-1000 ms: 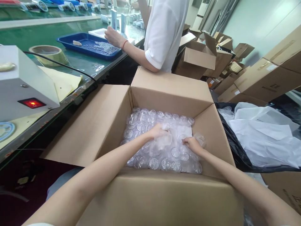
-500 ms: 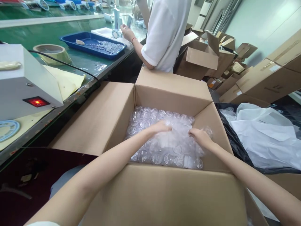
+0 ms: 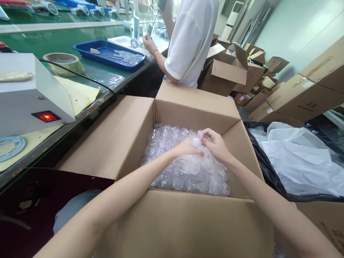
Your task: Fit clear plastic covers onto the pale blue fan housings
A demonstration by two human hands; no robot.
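Note:
An open cardboard box (image 3: 188,225) stands in front of me, full of clear round plastic parts (image 3: 163,138) inside a clear plastic bag (image 3: 199,165). My left hand (image 3: 185,147) and my right hand (image 3: 216,145) meet above the middle of the box. Both pinch the gathered neck of the bag between their fingers, lifted a little above the parts.
A white machine (image 3: 29,98) with a lit red switch sits on the green bench at left, beside a tape roll (image 3: 63,61) and a blue tray (image 3: 110,55). A person in a white shirt (image 3: 190,39) stands behind the box. Cardboard boxes (image 3: 298,96) and a black bag with white sheets (image 3: 301,161) lie at right.
My hands were apart, pressing on the bag over the parts. They have come together and pulled the bag's loose plastic up into a bunch.

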